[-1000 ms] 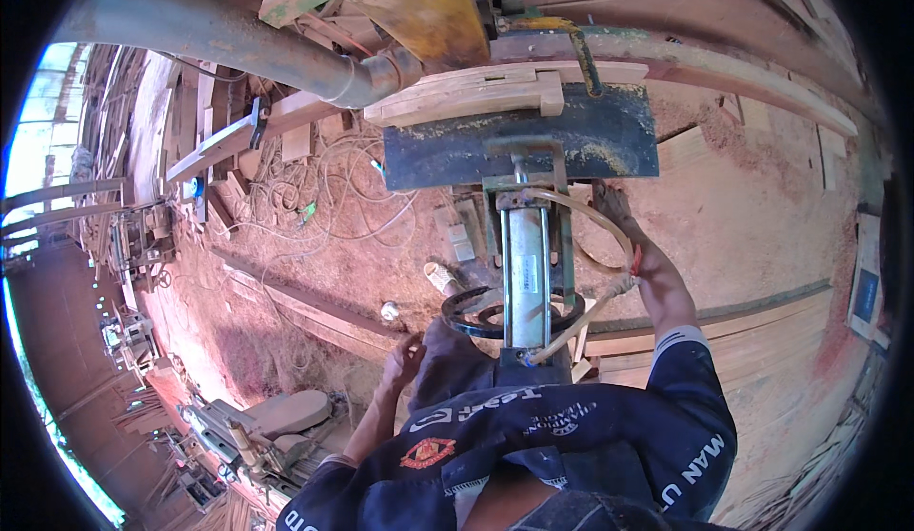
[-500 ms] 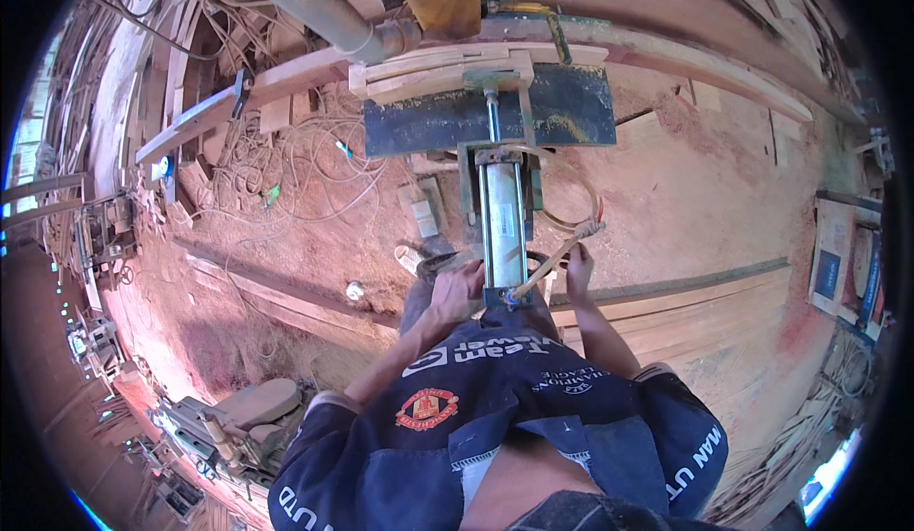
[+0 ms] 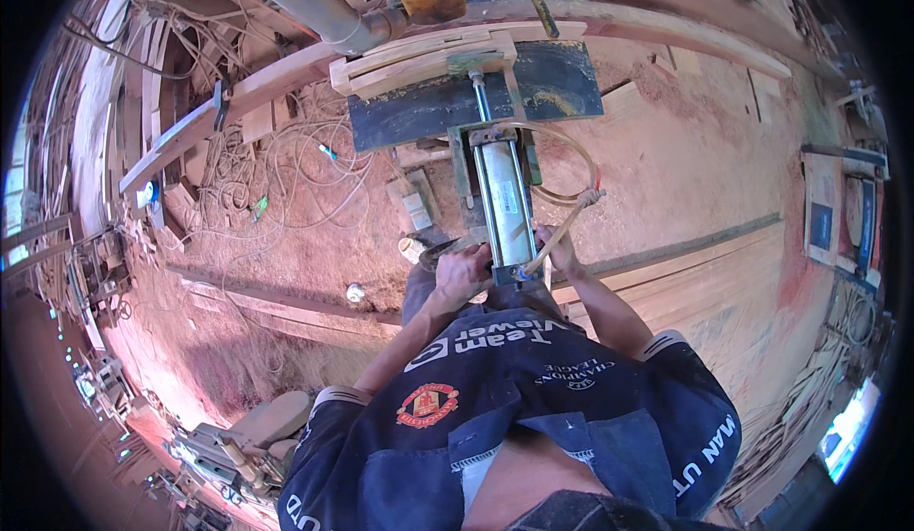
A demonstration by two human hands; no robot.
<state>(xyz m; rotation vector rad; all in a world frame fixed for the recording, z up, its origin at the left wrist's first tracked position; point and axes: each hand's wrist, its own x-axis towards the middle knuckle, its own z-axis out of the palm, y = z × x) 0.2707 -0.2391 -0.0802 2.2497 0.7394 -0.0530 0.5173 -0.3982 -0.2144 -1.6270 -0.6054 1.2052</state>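
where the sawdust floor [image 3: 314,245] spreads off to the left with loose cables [image 3: 286,164] and a small white cup [image 3: 355,292], nothing there is being handled. the work sits at the middle: a metal cylinder [image 3: 505,207] stands on its frame below a dark plate [image 3: 476,102] and stacked boards [image 3: 428,55], already fixed in place as far as can be seen, with a pale hose [image 3: 562,231] looped off its right side.

the left hand [image 3: 464,274] is closed around the cylinder's lower end, fingers wrapped on the base block, so its grip is tight on the cylinder. the right hand [image 3: 557,250] lies just beside the same end, touching the hose near its blue fitting; whether its grip is closed on the hose or only resting there cannot be told.

judging by this, the cylinder is mounted and the hose end is what remains to be settled. a long plank [image 3: 685,255] runs off right.
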